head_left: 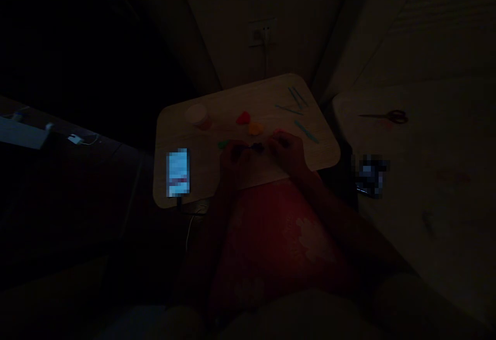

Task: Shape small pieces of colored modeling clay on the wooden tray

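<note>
The picture is very dark. My left hand (232, 158) is closed in a pinch at the near side of a small wooden table (205, 174), and a dark lump (257, 147), perhaps modelling clay, shows at its fingertips. Just to the right, my right hand (287, 150) has its fingers drawn together; whatever they hold is hidden. A pink lump (278, 132) shows just past the right fingers. Beyond both hands lie a red lump (243, 118) and an orange lump (255, 128). Beside the left hand is a green lump (222, 144).
A lidded tub (198, 116) stands at the table's back left. Several thin blue-green tools (306, 132) lie at the right. A lit phone (178, 172) with a cable is at the left. Scissors (391, 117) rest on a pale surface farther right, near a blurred device (371, 174).
</note>
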Available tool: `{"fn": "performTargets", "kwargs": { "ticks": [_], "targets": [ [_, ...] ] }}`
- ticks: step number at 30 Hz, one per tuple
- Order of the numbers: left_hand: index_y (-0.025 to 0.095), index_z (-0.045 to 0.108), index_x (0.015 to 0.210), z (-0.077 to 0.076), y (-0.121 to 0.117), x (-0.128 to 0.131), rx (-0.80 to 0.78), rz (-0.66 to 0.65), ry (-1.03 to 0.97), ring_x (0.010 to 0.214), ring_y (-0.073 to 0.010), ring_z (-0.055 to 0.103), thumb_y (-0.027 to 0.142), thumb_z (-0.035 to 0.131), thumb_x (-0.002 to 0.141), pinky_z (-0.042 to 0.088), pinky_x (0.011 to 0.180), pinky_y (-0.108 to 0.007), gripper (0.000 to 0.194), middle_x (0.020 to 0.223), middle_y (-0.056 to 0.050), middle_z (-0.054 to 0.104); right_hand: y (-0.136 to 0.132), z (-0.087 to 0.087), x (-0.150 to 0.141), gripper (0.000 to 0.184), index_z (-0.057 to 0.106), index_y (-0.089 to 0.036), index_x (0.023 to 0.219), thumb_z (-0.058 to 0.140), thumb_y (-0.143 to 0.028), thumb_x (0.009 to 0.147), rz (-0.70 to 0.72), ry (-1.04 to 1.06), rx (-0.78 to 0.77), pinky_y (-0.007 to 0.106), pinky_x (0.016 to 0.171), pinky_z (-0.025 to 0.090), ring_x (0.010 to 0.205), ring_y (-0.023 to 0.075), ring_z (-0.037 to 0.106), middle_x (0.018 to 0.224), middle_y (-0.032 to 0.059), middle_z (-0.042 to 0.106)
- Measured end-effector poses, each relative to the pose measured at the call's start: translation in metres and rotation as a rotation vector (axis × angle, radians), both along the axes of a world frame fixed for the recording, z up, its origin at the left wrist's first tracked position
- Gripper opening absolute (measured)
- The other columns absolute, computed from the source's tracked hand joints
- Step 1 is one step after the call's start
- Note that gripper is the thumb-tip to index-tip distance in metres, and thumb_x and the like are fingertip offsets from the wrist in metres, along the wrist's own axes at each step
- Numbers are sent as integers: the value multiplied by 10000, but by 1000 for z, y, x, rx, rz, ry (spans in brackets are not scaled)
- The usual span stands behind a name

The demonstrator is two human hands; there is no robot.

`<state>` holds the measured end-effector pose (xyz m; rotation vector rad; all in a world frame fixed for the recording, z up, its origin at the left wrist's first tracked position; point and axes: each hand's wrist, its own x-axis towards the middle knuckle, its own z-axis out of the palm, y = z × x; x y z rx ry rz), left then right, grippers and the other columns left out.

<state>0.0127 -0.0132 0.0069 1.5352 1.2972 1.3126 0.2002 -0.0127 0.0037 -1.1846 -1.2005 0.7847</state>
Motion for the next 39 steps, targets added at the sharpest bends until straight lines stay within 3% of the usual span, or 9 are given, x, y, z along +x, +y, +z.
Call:
{"fn": "performTargets", "kwargs": {
  "ticks": [2, 6, 9, 12, 15, 20, 26, 31, 39],
  "targets": [
    [202, 662, 922, 0, 0, 0, 5, 1, 4, 752, -133, 636, 293, 734, 822, 522, 695, -233, 153, 849, -7, 684, 0, 0, 1, 234, 728, -212, 718, 665, -352, 895, 32, -2, -3, 306, 690, 526, 627, 147, 605, 616, -5, 640],
    [205, 667, 940, 0, 0, 0, 0, -17, 3, 774, -134, 644, 275, 721, 826, 527, 714, -235, 143, 869, -10, 689, 0, -1, 2, 265, 768, -235, 1023, 554, -381, 968, 66, 35, -46, 281, 569, 501, 574, 136, 592, 721, 7, 675],
    [206, 674, 931, 1, 0, 0, 2, -15, -1, 757, -131, 638, 245, 715, 818, 522, 694, -230, 126, 858, -10, 690, 0, -1, 4, 308, 747, -251, 1140, 503, -369, 993, 80, 25, -21, 286, 591, 527, 620, 143, 625, 812, 28, 705],
    [208, 676, 924, 3, -1, 0, 8, -9, 6, 755, -134, 638, 229, 713, 816, 523, 687, -231, 116, 857, -10, 691, 0, 0, 6, 251, 768, -263, 1110, 586, -314, 944, 69, -72, 60, 323, 752, 568, 842, 179, 690, 982, 56, 740],
    [210, 675, 931, 3, -1, 0, 6, -6, 7, 761, -140, 641, 256, 724, 823, 529, 690, -238, 127, 865, -15, 692, 1, 0, 7, 174, 796, -253, 998, 685, -278, 867, 68, -118, 115, 343, 830, 554, 951, 202, 688, 1001, 62, 745],
    [209, 674, 927, 1, -1, 1, 1, -6, 1, 752, -136, 638, 276, 729, 817, 522, 682, -235, 140, 855, -10, 691, 2, -2, 3, 109, 756, -223, 780, 777, -329, 789, 18, -75, 72, 323, 760, 516, 814, 184, 643, 803, 30, 705],
    [210, 678, 934, 1, -1, 0, -16, 3, 13, 765, -132, 633, 263, 723, 816, 519, 697, -233, 138, 869, -10, 694, 1, -1, 2, 433, 545, -225, 569, 632, -465, 918, 18, -77, 40, 325, 763, 477, 666, 155, 526, 586, -18, 495],
    [212, 677, 934, 1, -1, 0, 0, 2, 3, 769, -139, 641, 289, 734, 820, 531, 698, -241, 149, 877, -17, 697, 0, -2, 4, 489, 460, -240, 633, 485, -573, 991, 8, -71, -18, 301, 637, 436, 626, 151, 476, 618, -14, 450],
    [212, 668, 931, 0, 0, 0, -11, -1, 10, 740, -132, 633, 313, 728, 823, 522, 675, -235, 160, 847, -8, 681, 1, -3, 2, 200, 682, -218, 924, 719, -389, 827, 29, 34, -47, 286, 664, 508, 710, 151, 617, 846, 30, 700]
  ]
}}
